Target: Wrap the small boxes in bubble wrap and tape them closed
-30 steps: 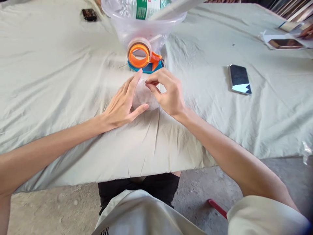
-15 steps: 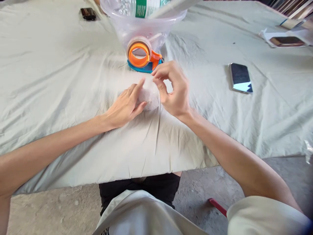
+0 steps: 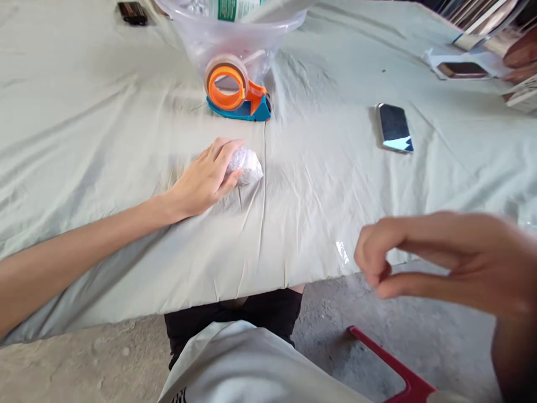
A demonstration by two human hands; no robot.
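My left hand (image 3: 207,178) rests on the cloth, its fingers curved around a small bundle in clear bubble wrap (image 3: 247,168). The thumb and fingertips press on the bundle; what is inside it does not show. Out to the right, over the table's front edge, my right hand (image 3: 444,260) is closed in a pinch, slightly blurred. A shiny bit of clear tape (image 3: 342,253) glints just left of its fingertips. Beyond the bundle stands a tape dispenser (image 3: 258,109), blue and orange, with a roll of clear tape on it.
Behind the dispenser is a clear plastic basket (image 3: 235,36) holding a bottle with a green label. A phone (image 3: 394,127) lies to the right, with another phone (image 3: 462,70) farther back. A small black object (image 3: 132,12) sits at the far left. A red bar (image 3: 386,358) stands below.
My right hand has moved from beside the bundle far to the right and nearer to me, still pinched. My left hand has curled closer around the bundle. The view has shifted slightly.
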